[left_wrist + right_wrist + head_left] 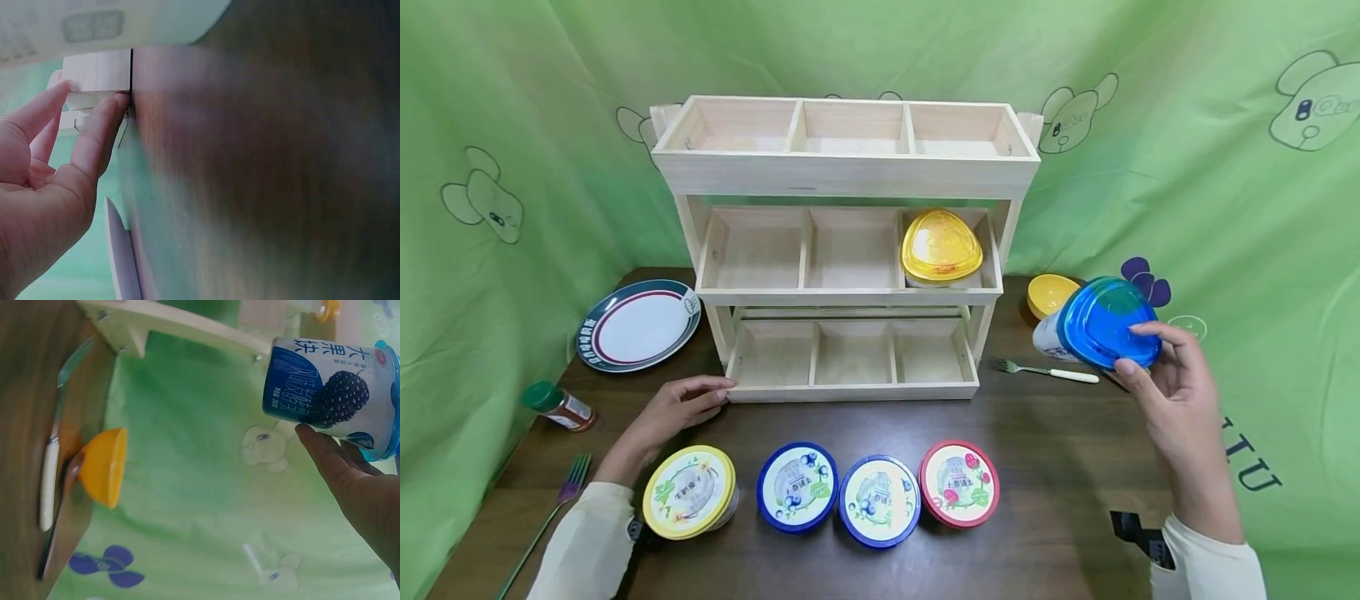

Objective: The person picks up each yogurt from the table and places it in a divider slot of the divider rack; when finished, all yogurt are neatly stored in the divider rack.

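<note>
My right hand (1157, 367) holds a blue-lidded yogurt cup (1101, 325) in the air at the right of the wooden three-tier rack (846, 171); the cup lies tilted, its lid toward me. The right wrist view shows that cup (331, 390) with a blackberry picture, my fingers (325, 456) round its rim. My left hand (681, 404) rests on the table with straight fingers touching the rack's lower left front corner (100, 72). A yellow-lidded cup (942, 247) sits in the middle tier's right compartment. Several lidded cups stand in a row at the front: yellow (689, 492), blue (797, 486), blue (880, 501), red (958, 484).
A plate (640, 323) lies left of the rack, a spice bottle (559, 407) and a fork (561, 500) nearer the left edge. A yellow bowl (1049, 293) and a white-handled fork (1045, 371) lie right of the rack. Green cloth surrounds the brown table (1060, 467).
</note>
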Demonstrator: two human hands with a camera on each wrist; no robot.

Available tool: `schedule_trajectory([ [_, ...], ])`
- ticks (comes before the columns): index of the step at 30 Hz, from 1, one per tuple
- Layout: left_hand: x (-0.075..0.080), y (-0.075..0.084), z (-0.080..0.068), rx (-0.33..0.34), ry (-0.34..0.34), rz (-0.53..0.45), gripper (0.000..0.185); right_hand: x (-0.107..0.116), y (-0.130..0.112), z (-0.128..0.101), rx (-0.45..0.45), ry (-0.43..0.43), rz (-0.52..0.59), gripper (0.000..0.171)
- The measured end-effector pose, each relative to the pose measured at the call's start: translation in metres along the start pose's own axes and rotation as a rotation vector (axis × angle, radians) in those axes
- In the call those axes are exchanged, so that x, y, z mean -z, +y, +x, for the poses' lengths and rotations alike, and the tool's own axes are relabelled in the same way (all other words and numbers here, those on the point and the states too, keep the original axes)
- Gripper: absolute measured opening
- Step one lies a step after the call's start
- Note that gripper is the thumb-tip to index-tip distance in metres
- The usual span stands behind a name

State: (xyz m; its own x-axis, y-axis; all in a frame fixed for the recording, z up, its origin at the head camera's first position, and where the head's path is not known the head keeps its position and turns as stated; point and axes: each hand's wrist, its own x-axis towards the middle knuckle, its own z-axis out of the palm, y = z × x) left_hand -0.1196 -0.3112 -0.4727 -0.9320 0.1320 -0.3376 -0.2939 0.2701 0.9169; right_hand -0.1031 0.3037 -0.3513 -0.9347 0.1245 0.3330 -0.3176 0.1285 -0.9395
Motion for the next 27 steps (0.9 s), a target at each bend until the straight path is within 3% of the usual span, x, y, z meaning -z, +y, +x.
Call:
schedule_trajectory([
  [6, 0.0, -0.001, 0.0, 0.008, -0.002, -0.002, 0.038, -0.01, -0.013, 0.011, 0.053, -0.002, 0.116, 0.047],
  [13, 0.0, 0.0, 0.001, 0.005, -0.008, 0.0, 0.041, -0.018, -0.024, 0.023, 0.209, -0.076, 0.197, 0.05],
  [27, 0.003, -0.002, 0.003, 0.009, -0.017, -0.017, 0.042, -0.056, -0.054, 0.051, 0.34, -0.117, 0.227, 0.053],
])
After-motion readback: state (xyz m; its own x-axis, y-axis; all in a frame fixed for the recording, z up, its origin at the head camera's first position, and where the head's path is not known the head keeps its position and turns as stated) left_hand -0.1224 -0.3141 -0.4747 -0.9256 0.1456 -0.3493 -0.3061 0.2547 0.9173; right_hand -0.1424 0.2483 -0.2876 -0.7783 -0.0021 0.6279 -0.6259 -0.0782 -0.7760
